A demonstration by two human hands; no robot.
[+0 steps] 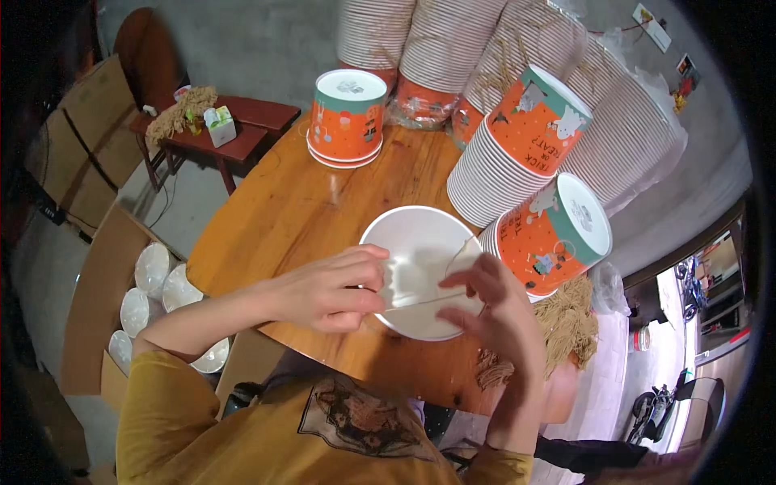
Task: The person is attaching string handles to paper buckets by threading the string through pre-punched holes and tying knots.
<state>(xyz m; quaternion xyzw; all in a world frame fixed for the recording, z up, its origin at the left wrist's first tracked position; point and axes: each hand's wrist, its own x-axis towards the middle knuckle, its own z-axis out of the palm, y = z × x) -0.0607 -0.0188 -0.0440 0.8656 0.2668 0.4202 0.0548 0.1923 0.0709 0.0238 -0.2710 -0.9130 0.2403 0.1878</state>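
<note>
A white paper bucket point(416, 230) stands on the wooden table in front of me, its open mouth facing up. Over that mouth a thin cord point(424, 304) stretches between my hands, and a loop of it rises beside my right fingers. My left hand point(335, 293) is at the bucket's left rim, fingers pinched on one end of the cord. At the right rim, my right hand point(505, 315) has its thumb and forefinger curved and parted, with the cord running into it; its other fingers are partly hidden.
Upside-down orange and green printed buckets point(550, 234) stand in stacks to the right, with another short stack point(347, 121) at the back. Tall wrapped bucket stacks point(449, 48) line the far edge. Tan cords point(570, 323) lie at right. A cardboard box point(97, 299) holds white buckets at left.
</note>
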